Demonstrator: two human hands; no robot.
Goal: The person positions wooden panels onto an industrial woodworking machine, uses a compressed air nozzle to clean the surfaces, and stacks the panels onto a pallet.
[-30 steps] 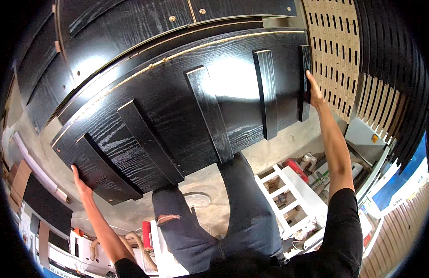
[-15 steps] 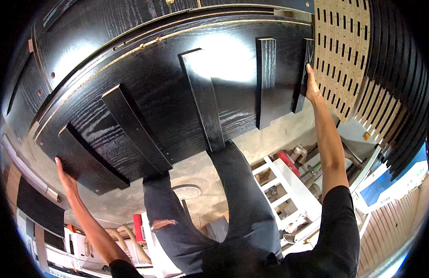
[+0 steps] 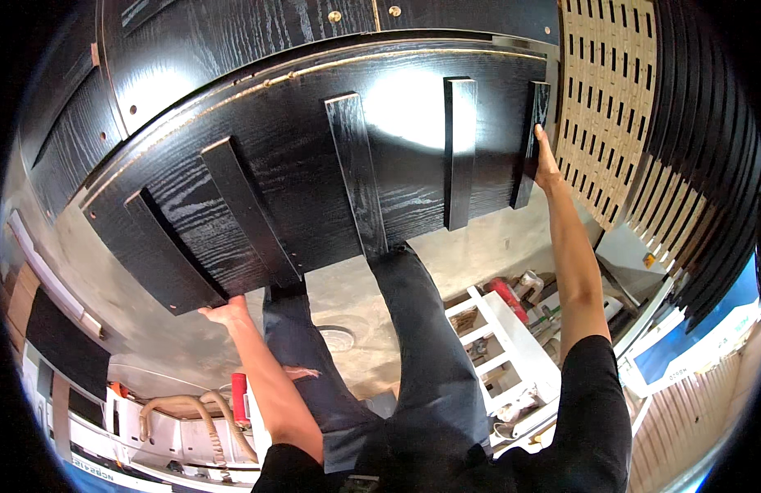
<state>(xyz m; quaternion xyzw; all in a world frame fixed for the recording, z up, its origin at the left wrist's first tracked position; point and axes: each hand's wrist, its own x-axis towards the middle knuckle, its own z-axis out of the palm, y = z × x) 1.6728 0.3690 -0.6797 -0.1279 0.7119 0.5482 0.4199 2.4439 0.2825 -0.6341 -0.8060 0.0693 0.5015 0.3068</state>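
A wide black wood-grain panel [image 3: 298, 189] with a pale raw top edge lies tilted across my view, its near edge at my knees. Several black slats [image 3: 360, 164] run across its face, roughly from far edge to near edge. My left hand [image 3: 226, 312] grips the panel's near edge at the left, just by the end of a slat; its fingers go partly beneath. At the right end my right hand [image 3: 547, 163] holds the panel's side, thumb up against the outermost slat, the other fingers hidden behind.
Beyond it stand more black boards [image 3: 257, 33] with brass-coloured fittings. A stack of edge-on slotted boards [image 3: 606, 107] rises close by my right hand, with black strips [image 3: 701, 148] farther right. A white slatted frame [image 3: 512, 353] and tools lie lower right; a beige hose [image 3: 208, 403] lies lower left.
My left hand has moved from the panel's left end to its near edge, rightward and down. The panel has shifted slightly, its left end turning up; my right hand stays at the right end.
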